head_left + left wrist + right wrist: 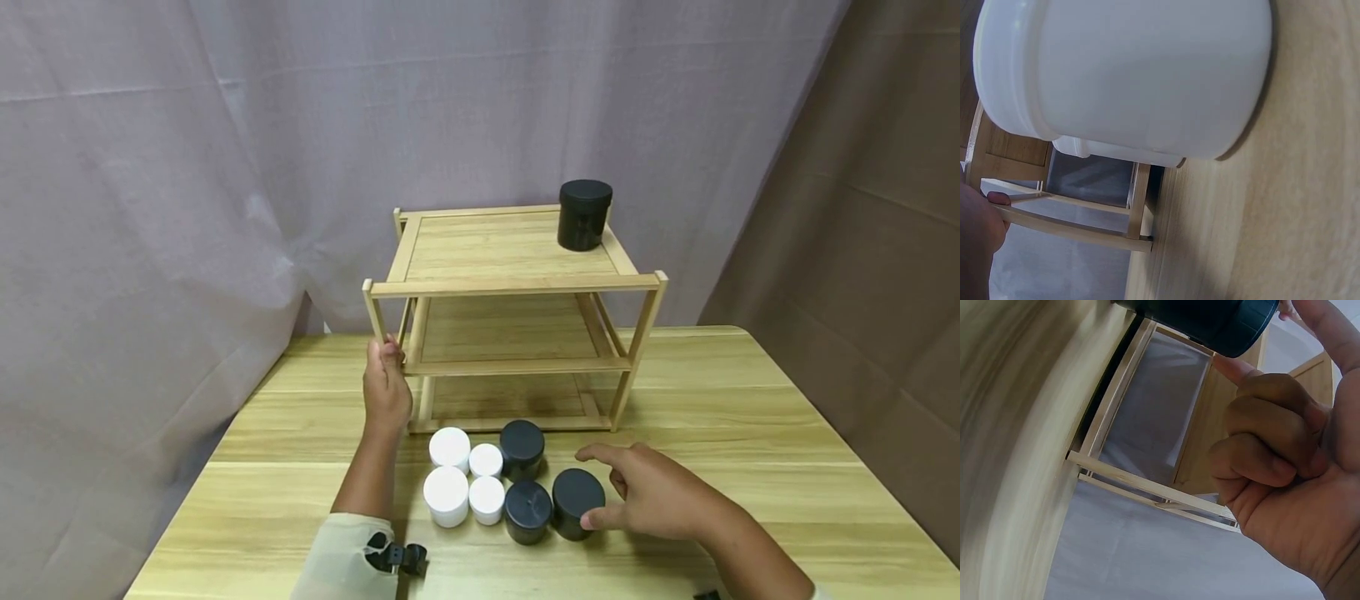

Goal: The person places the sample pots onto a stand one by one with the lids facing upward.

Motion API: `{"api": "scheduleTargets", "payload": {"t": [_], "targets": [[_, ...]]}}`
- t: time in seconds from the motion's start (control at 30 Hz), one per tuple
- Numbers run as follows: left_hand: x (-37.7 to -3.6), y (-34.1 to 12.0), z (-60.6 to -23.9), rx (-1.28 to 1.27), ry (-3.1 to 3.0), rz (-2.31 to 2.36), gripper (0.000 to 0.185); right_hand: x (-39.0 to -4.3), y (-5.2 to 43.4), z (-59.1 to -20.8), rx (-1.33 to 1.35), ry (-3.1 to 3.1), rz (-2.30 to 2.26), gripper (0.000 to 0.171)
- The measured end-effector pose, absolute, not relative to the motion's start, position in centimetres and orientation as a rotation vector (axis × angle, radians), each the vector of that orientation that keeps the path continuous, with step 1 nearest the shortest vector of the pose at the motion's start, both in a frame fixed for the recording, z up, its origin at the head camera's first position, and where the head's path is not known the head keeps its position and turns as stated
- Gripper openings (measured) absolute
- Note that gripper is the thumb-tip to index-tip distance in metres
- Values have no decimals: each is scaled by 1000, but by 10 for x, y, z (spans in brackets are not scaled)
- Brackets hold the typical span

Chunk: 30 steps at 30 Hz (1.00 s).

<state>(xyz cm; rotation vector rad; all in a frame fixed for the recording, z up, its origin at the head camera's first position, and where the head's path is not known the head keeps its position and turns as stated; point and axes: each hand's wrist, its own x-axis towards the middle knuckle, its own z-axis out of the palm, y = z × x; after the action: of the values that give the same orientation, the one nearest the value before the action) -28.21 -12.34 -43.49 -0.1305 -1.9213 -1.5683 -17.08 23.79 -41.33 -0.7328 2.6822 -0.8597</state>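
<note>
At the lower centre of the head view, the right hand [651, 493] touches a black jar [577, 502] with thumb and forefinger, the other fingers curled and not yet closed around it. Left of centre, the left hand [386, 385] grips the front left post of the wooden shelf [510, 285]. Two more black jars and four white jars [448, 496] stand clustered beside it; another black jar [584, 215] sits on the shelf's top tier.

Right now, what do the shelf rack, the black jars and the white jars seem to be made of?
Shelf rack: light wood, perhaps bamboo, matte; visible grain and slatted joints. Black jars: probably plastic, satin finish; moulded lids with soft, dull highlights, like the one on the top shelf. White jars: likely plastic, smooth and slightly glossy; the left wrist view shows an even sheen and a moulded lid rim.
</note>
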Motion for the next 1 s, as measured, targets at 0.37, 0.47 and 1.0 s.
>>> {"api": "scheduleTargets", "payload": {"t": [0.37, 0.47, 1.0], "targets": [[-282, -123, -434, -134, -1922, -1575, 60, -172, 236, -418, -752, 2666, -863, 76], [-283, -123, -433, -147, -1924, -1584, 60, -172, 236, -418, -750, 2668, -860, 71], [-283, -123, -435, -136, -1908, -1588, 66, -171, 234, -419, -803, 2658, -869, 62]]}}
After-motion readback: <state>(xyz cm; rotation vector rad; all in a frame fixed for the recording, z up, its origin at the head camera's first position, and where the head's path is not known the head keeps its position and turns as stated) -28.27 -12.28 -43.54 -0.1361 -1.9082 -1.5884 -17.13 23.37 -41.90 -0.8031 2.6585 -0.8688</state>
